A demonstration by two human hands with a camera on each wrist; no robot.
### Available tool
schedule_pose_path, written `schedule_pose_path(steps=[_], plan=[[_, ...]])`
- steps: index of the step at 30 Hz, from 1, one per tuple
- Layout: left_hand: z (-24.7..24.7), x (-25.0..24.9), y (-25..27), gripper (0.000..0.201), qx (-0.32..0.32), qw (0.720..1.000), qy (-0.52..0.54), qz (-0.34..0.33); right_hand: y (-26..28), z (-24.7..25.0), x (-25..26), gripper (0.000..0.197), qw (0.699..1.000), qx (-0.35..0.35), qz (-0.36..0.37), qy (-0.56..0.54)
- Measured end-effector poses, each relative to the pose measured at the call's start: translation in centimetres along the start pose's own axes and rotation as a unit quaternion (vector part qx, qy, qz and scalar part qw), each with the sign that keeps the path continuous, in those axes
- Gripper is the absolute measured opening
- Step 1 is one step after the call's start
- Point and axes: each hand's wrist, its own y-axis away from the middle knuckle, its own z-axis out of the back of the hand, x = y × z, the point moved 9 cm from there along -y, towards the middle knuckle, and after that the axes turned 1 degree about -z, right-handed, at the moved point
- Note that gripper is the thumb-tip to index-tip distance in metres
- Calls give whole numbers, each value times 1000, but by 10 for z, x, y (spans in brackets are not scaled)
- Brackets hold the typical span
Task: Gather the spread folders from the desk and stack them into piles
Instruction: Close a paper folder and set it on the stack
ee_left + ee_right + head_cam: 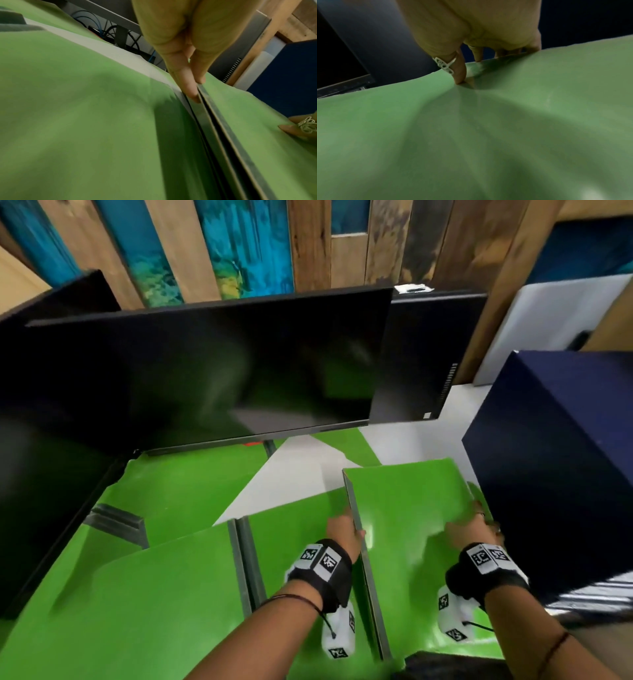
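Note:
Several glossy green folders with dark grey spines lie spread over the white desk (294, 470). Both hands hold one green folder (411, 508) at the right, above another whose edge (479, 494) peeks out beneath. My left hand (349, 525) pinches its dark spine (223, 135), one finger (188, 86) lying along the spine's side. My right hand (479, 515) grips the opposite edge, a ringed digit (460, 75) pressing on top and other fingers curled under the rim. More folders lie at front left (137, 604), centre (294, 529) and back left (191, 484).
A wide black monitor (205, 371) stands across the back, with a black computer tower (421, 354) to its right. A dark blue box (555, 474) rises close beside my right hand. A dark grey object (116, 522) lies on the left folders. Cables (106, 31) run behind the desk.

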Motion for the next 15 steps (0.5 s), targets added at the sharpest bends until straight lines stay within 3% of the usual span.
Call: schedule_pose_path(steps=[6, 11, 15], plan=[[-2, -1, -2, 53, 17, 998, -49, -33, 8, 6, 19, 73, 997, -24, 55, 45], [55, 43, -7, 54, -66, 994, -88, -27, 52, -19, 101, 59, 965, -12, 256, 51], [108, 99, 1, 54, -119, 984, -124, 39, 107, -67, 172, 41, 897, 82, 430, 57]])
